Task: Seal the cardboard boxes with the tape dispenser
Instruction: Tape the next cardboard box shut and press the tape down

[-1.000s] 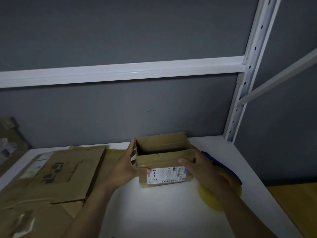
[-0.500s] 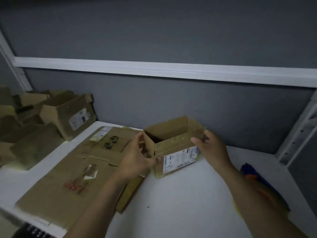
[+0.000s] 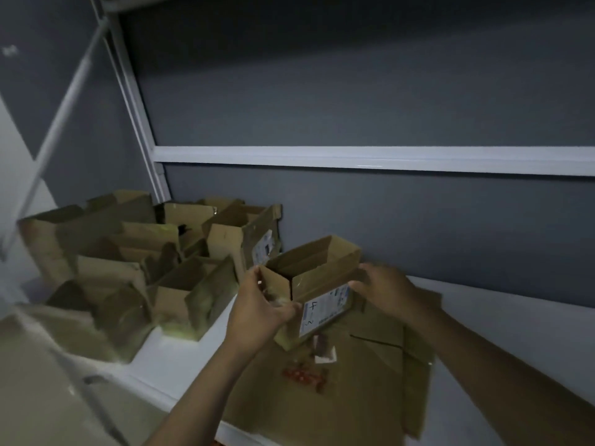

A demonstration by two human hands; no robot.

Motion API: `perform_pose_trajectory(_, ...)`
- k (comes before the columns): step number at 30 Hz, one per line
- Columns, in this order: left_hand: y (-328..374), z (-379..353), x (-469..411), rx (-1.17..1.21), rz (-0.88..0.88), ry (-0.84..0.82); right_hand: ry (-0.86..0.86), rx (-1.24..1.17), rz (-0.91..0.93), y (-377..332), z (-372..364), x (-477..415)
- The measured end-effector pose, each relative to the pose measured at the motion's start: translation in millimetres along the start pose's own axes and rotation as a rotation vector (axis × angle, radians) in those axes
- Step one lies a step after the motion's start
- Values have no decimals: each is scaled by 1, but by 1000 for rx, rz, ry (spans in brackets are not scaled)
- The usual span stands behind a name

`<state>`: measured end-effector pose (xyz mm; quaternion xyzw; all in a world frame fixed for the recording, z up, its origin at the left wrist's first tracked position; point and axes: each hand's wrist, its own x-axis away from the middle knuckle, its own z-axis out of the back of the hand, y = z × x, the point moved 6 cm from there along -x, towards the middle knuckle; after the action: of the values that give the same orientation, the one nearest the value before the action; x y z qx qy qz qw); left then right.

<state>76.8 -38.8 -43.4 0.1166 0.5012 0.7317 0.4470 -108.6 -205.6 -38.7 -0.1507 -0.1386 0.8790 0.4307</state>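
Observation:
A small open cardboard box [image 3: 317,278] with a white label marked "4-3" hangs tilted in the air above flattened cardboard. My left hand [image 3: 260,312] grips its left end, thumb on the front face. My right hand [image 3: 384,292] holds its right end, fingers curled round the corner. The box's top is open and its inside is dark. The tape dispenser is out of view.
Several open cardboard boxes [image 3: 193,291] stand crowded at the left of the white table [image 3: 174,365]. Flattened cardboard sheets [image 3: 363,375] lie under the held box. A grey wall with a white rail [image 3: 386,159] rises behind, with a white upright post [image 3: 135,101] at the left.
Both hands have carried the box leftward, off the white table and over the flattened cardboard toward the group of open boxes. The view swung left and the tape dispenser left the frame.

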Motion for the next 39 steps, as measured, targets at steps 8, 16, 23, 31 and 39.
perform_pose_trajectory(8, -61, 48, -72, -107, 5, 104, -228, 254, 90, -72, -51, -41)
perform_pose_trajectory(16, -94, 23, -125, -187, 49, 115, -295, 150, 191, -100, -85, -96)
perform_pose_trajectory(23, -93, 19, -159, -560, -93, 177, -376, 159, 200, -102, -105, -144)
perform_pose_trajectory(31, -86, -5, -191, -684, -137, 127, -317, 189, 221, -107, -112, -183)
perform_pose_trajectory(39, -98, 4, -194, -730, -177, 133, -370, 275, 138, -94, -118, -177)
